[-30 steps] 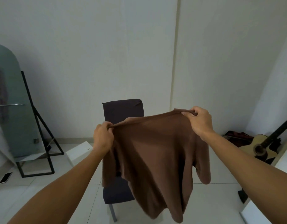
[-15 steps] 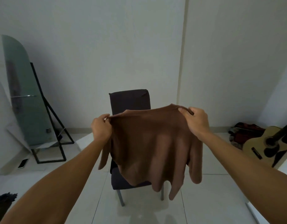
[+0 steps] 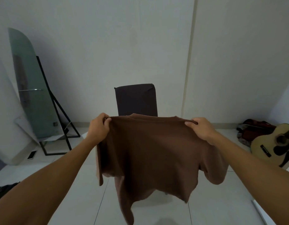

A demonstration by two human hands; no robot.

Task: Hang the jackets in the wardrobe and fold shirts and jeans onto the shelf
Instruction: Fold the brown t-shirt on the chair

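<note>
A brown shirt point(image 3: 150, 153) hangs spread out in the air in front of me, held by its two shoulders. My left hand point(image 3: 98, 129) pinches the left shoulder and my right hand point(image 3: 200, 129) pinches the right one. The top edge is stretched nearly level between them. Both sleeves dangle at the sides and the hem hangs loose and uneven below. No wardrobe or shelf shows in the head view.
Behind the shirt stands a dark chair point(image 3: 135, 99), its seat hidden. A leaning mirror on a black stand point(image 3: 34, 98) is at the left. A guitar point(image 3: 273, 143) and a heap of dark red cloth point(image 3: 256, 129) lie at the right. Dark cloth point(image 3: 4, 190) lies at the lower left.
My hands have moved further apart and pulled the shirt's top edge taut and level. The view has tilted down a little and the shirt hangs wider.
</note>
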